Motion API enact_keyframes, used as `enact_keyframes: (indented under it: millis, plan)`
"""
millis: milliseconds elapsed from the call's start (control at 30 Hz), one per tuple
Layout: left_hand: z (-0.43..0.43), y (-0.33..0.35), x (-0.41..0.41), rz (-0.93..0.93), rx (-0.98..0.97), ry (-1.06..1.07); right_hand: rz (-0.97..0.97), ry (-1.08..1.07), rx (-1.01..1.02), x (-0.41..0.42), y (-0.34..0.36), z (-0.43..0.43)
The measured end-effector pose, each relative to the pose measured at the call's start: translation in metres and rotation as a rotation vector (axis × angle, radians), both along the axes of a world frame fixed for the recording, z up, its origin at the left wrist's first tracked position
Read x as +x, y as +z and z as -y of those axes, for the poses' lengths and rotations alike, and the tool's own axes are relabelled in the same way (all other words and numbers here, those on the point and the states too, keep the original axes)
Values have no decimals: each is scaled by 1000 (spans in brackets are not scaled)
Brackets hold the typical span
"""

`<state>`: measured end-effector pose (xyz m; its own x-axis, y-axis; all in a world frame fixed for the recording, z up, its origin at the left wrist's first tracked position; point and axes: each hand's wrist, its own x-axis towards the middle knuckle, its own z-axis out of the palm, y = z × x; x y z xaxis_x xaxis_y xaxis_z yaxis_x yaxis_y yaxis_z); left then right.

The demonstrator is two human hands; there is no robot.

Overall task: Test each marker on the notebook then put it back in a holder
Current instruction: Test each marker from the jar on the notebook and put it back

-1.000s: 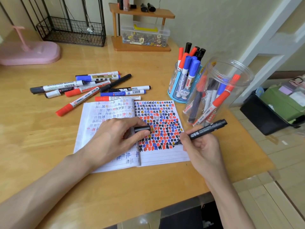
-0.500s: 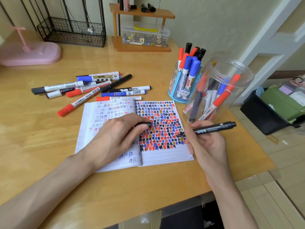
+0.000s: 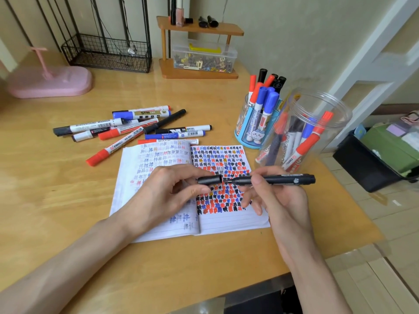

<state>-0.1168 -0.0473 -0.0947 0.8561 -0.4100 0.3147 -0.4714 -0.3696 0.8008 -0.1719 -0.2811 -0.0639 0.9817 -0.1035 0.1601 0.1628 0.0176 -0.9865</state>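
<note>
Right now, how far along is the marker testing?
Done: the notebook page is crowded with test marks, and the blue holder and the clear jar hold markers. In hand: the right hand holds a black marker, the left hand its cap, not yet joined. Left: a pile of loose markers on the table.

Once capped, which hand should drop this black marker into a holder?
Right. The right hand grips the black marker, and the clear jar stands just beyond it; the left hand holds only the cap.
</note>
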Motion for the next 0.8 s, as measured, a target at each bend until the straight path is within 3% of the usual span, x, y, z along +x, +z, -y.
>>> enact_keyframes:
  millis: [800]
  plan:
    - [1,4,-6,91,11,13,152,8,7,6,-16,-26]
